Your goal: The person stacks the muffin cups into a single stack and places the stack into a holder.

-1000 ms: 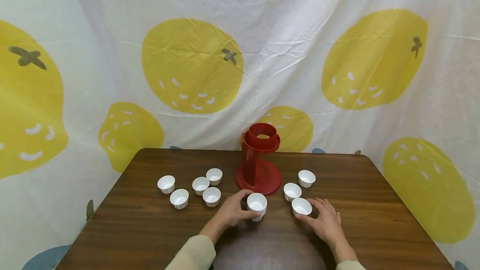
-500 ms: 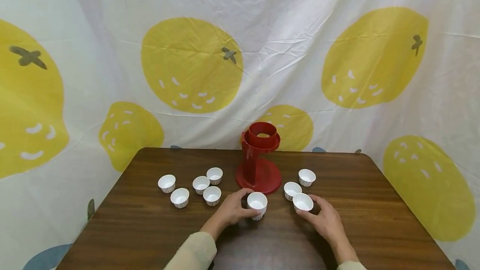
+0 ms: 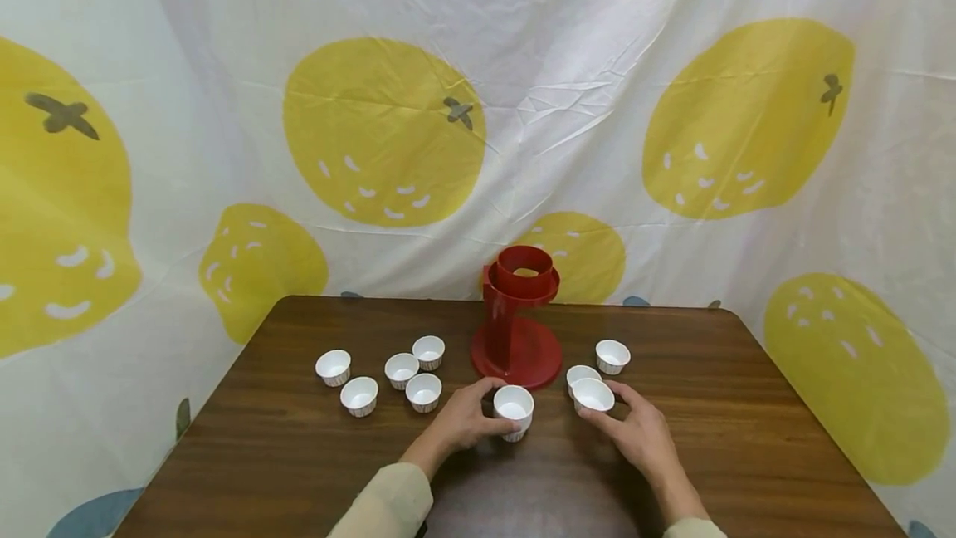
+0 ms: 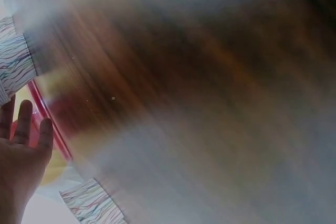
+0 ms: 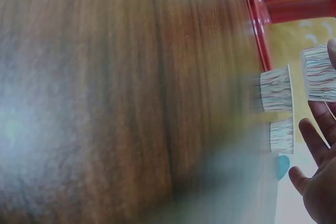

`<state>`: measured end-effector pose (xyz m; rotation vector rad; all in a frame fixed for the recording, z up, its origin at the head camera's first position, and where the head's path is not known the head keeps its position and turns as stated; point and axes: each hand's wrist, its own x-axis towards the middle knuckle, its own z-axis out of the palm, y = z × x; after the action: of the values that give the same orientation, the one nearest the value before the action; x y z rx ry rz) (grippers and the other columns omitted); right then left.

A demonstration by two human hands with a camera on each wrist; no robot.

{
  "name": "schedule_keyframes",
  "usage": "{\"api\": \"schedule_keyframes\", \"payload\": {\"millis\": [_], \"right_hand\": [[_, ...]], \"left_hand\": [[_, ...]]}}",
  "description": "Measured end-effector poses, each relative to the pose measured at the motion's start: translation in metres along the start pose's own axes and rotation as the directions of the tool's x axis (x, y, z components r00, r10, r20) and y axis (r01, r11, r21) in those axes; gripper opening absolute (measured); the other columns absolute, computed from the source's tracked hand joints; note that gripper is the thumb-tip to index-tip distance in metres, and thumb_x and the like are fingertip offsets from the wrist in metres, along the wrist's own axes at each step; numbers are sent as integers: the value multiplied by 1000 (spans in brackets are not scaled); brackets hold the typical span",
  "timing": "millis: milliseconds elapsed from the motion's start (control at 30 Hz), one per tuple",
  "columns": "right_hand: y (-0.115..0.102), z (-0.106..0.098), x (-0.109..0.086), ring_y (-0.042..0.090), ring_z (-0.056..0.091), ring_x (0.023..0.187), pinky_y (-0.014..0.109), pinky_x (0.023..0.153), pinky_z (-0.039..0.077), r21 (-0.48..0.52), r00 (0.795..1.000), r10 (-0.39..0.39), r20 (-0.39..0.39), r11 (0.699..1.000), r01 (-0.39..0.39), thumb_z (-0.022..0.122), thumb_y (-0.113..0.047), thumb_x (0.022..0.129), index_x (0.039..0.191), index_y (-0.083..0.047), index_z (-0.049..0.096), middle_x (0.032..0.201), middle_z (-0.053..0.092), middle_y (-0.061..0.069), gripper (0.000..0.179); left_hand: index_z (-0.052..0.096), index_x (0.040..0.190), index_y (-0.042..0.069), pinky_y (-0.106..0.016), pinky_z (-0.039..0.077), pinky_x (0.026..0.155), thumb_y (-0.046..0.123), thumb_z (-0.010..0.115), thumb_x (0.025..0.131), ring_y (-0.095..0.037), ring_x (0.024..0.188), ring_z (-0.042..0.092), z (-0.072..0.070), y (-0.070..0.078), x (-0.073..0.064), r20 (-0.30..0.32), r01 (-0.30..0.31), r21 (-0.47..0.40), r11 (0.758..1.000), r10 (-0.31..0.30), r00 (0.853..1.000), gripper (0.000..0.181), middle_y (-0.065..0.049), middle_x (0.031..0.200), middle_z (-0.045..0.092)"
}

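My left hand (image 3: pixel 465 418) grips a small white paper baking cup (image 3: pixel 513 403) with thumb and fingers, near the table's middle. It looks taller than the others, as if cups are nested. In the left wrist view its wavy-striped side (image 4: pixel 17 64) stands on the table beside my fingers. My right hand (image 3: pixel 638 430) pinches another white baking cup (image 3: pixel 593 395) by its sides. The right wrist view shows this striped cup (image 5: pixel 319 72) held above the table. In the head view it partly covers a standing cup (image 3: pixel 582 378). Another cup (image 3: pixel 612 356) stands behind them.
A red plastic stand (image 3: pixel 515 322) with a ring-shaped top is behind my hands. Several white baking cups (image 3: pixel 423 393) stand loosely grouped on the left of the brown wooden table (image 3: pixel 299 455). A lemon-print cloth (image 3: pixel 538 131) hangs behind.
My right hand has raised its cup off the table and carried it away from me, then leftward, so it now overlaps the neighbouring cup in view. My left hand stays in place.
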<state>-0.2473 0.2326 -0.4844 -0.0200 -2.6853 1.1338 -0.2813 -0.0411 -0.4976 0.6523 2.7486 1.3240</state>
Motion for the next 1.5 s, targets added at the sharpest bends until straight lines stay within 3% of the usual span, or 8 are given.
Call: {"api": "schedule_keyframes", "payload": {"millis": [467,667,933,1233,1500], "right_hand": [[-21,5,8,22,54,104,40,86,38,71,999,-33,30,997,31,75,-51,64,120,-14,57,112,61,5,69],[-33,10,14,18,56,90,34,78,42,164,997,-46,70,986,34,80,-44,63,115,-15,59,103,63,1,63],[-47,17,19,20,56,87,32,77,43,247,992,-63,110,968,34,82,-37,62,106,-16,62,94,63,0,53],[-62,24,22,18,56,86,39,80,44,214,983,-139,124,971,111,81,-36,64,108,-15,61,94,63,-1,53],[-71,35,21,14,55,86,40,80,43,167,971,-192,139,971,168,80,-40,64,106,-18,61,91,63,-4,51]], "left_hand": [[58,117,24,-33,42,84,49,76,66,-13,95,55,-2,-4,3,16,13,-1,1000,-13,1000,60,5,103,62],[58,115,25,-32,43,81,45,77,65,-12,92,55,-3,-5,3,20,4,-7,1000,-4,1000,57,6,100,63],[58,115,22,-31,43,81,41,79,65,-12,92,55,-2,-8,4,33,7,-47,999,-5,999,57,5,98,63],[57,115,23,-32,43,81,41,79,65,-12,92,55,-3,-7,6,56,46,-68,997,-43,998,58,7,98,62],[58,115,23,-32,42,83,43,78,65,-12,93,55,-2,-8,5,38,30,-33,999,-28,999,57,6,99,63]]}}
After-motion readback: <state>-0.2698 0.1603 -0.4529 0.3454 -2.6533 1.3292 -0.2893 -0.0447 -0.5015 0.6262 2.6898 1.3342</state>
